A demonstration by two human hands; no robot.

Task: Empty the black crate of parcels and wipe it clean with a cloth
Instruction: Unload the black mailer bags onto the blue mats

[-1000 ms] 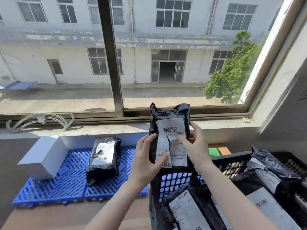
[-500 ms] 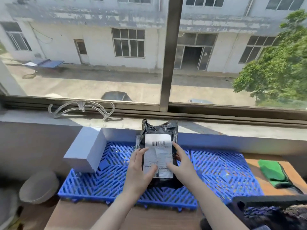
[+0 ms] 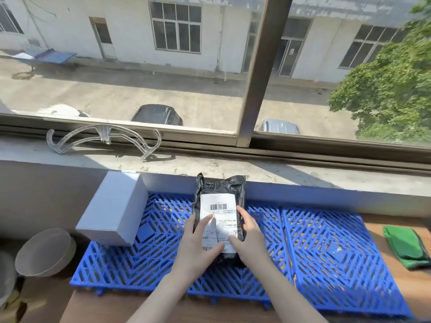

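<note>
On the blue plastic lattice mat (image 3: 326,241) we held one black plastic-wrapped parcel (image 3: 219,201): left hand (image 3: 198,248), right hand (image 3: 249,236), thumbs and fingers pinching its sides; apparently resting down.

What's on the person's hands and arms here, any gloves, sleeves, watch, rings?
Nothing worn that shows. The left hand and right hand are bare: no gloves, and no rings visible on the fingers in view. The left forearm and right forearm are uncovered down to the bottom edge of the frame, with no sleeve cuff, watch or wristband in sight.
</note>
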